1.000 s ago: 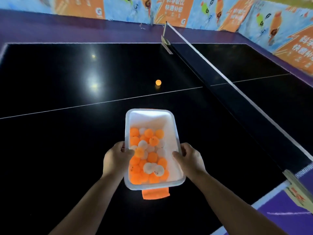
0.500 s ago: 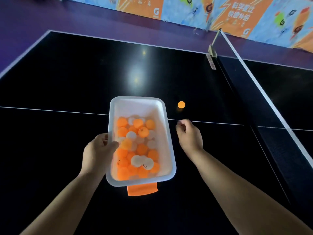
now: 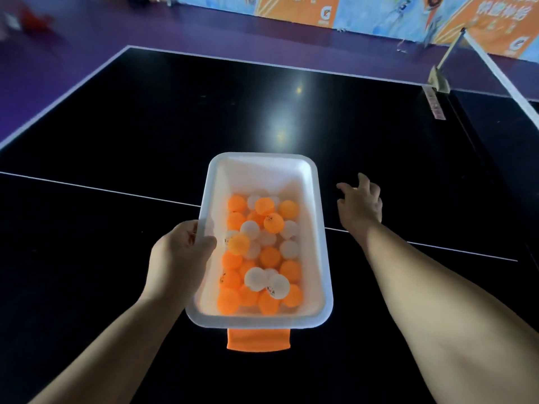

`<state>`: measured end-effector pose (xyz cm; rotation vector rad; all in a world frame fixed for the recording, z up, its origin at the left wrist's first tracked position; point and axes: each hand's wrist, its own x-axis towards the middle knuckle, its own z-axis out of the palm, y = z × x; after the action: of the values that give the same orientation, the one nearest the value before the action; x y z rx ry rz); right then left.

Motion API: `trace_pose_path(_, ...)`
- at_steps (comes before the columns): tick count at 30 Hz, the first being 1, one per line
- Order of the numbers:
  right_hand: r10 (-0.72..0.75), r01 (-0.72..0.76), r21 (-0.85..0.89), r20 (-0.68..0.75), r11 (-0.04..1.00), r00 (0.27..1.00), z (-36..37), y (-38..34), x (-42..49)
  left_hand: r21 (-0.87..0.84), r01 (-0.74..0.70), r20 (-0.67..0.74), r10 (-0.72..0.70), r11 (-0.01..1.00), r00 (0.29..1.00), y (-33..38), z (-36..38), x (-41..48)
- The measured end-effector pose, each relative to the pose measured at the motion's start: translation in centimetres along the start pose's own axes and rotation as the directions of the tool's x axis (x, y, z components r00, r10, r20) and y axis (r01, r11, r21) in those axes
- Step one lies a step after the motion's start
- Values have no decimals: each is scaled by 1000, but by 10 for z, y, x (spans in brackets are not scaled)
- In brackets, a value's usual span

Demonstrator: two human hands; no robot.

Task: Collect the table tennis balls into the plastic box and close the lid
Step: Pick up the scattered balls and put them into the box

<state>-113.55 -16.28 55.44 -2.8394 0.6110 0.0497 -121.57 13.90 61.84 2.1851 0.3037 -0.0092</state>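
The fingers of our right hand are spreading apart and holding nothing. The palm is facing down over the table, just to the right of the plastic box and not touching it. On the other side, the thumb of our left hand is hooking over the box's left rim. The other fingers of that hand are wrapping the outside of the wall, so this hand is clamping on the box. We cannot tell whether the box's bottom is touching the table.

The box is lying open-topped, and the table tennis balls, orange and white, are piling in its nearer part, leaving the far end bare. An orange tab is sticking out from under the near end. A white centre line is crossing the black table beneath the box and our right wrist. A net post is standing at the far right edge. Purple floor and orange-and-blue banners are lying beyond.
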Motion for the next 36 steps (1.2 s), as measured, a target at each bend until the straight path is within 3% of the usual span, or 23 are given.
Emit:
trace_pose_path(4, 23, -29, 91, 69, 995, 997, 8, 14, 0, 13, -4, 0, 4, 1000, 1000, -7, 7, 8)
trace_pose_path(8, 69, -71, 181, 20, 981, 997, 10, 22, -12, 41, -19, -10, 19, 999, 1000, -8, 9, 12)
trace_pose_path(12, 34, 5, 350, -107, 937, 994, -1, 14, -34, 34, -9, 16, 9, 999, 1000, -5, 5, 9)
trace_pose_path(14, 44, 73, 470, -233, 880, 971, -15, -1, -49, 16, -7, 31, 6, 1000, 1000, -1, 2, 4)
trace_pose_path(17, 120, 148, 705, -316, 693, 941, -44, -30, -80, -23, -4, 52, 5, 1000, 999, 3, -6, -8)
trace_pose_path(22, 36, 353, 762, -441, 543, 897, -82, -79, -159, -50, -7, 53, 10, 999, 999, -7, -38, -45)
trace_pose_path(27, -200, 448, 646, -422, 618, 885, -97, -120, -242, -111, 14, 36, -10, 994, 999, -28, -99, -81)
trace_pose_path(36, -115, 290, 595, -314, 750, 942, -102, -237, -423, -210, 8, -53, -19, 978, 998, -119, -294, -157)
